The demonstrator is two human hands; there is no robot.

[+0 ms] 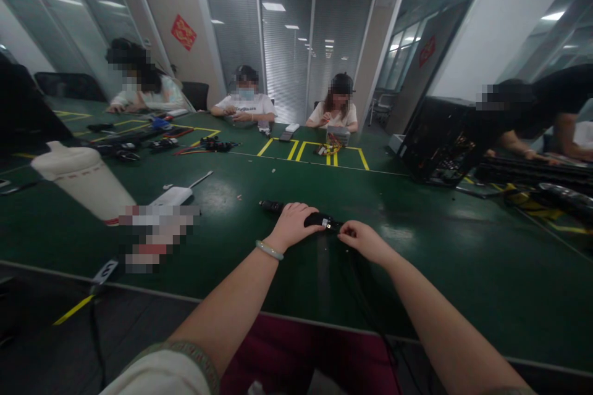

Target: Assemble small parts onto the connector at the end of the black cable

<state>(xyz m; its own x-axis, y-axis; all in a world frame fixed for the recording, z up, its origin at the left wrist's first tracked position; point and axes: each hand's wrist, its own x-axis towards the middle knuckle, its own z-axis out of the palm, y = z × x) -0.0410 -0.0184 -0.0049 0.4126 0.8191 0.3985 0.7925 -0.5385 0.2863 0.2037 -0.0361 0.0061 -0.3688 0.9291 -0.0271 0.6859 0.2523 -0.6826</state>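
Observation:
A black electric screwdriver [317, 219] lies across the green table in front of me, its narrow metal tip pointing left. My left hand [293, 225] is wrapped over the middle of its body, with the thumb along the near side. A small white label shows near the tool's right end. There, my right hand [362, 239] is closed in a pinch at the cable end, though the exact contact is partly hidden by the fingers. From this hand a dark cable [360, 284] runs down over the table's near edge.
A white tumbler [83, 179] stands at left beside a white power strip [173, 199]. Several people sit across the table [222, 247]. A black computer case [433, 142] stands at right, near another person's hands. Tools and wires [213, 144] lie at the far left.

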